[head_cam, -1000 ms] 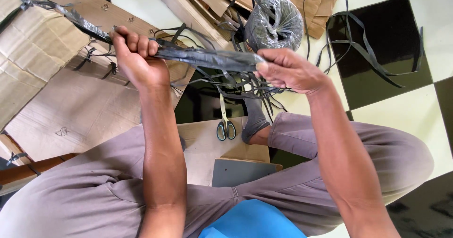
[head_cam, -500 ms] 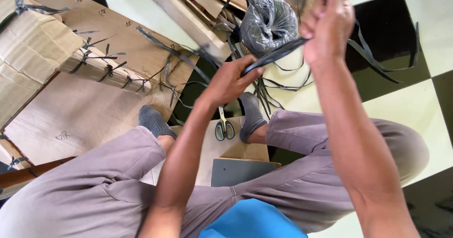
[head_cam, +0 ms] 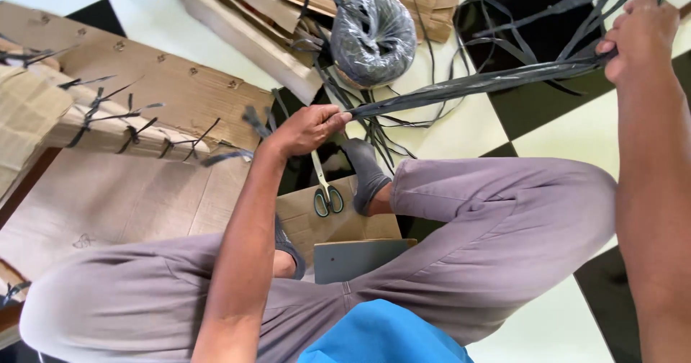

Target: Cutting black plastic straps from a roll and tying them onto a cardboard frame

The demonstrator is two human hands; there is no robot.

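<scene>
We hold a grey plastic strap (head_cam: 475, 83) stretched taut between our two hands, just beside the spool (head_cam: 372, 37) of the same strap, which sits on the floor ahead of our knees. The strap's long axis runs from low on the near side of the spool up and away past its right, rising gently toward the far corner of the view.

Our left hand (head_cam: 306, 127) sits below and slightly left of the spool, closer to it than the other hand. Its fingers are closed together, pinching the near end of the strap between thumb and fingertips. From this hand the strap leads off to the right and a little upward.

Our right hand (head_cam: 640, 35) is well apart from the spool, out to its right and raised. Its fingers are curled into a fist clamped on the far end, with loose strap tails trailing beyond it.

Below the spool, nearer us, scissors (head_cam: 325, 190) lie on a cardboard piece (head_cam: 338, 222), untouched. Left of the spool lie flattened cardboard sheets (head_cam: 144, 89) tied with strap.
</scene>
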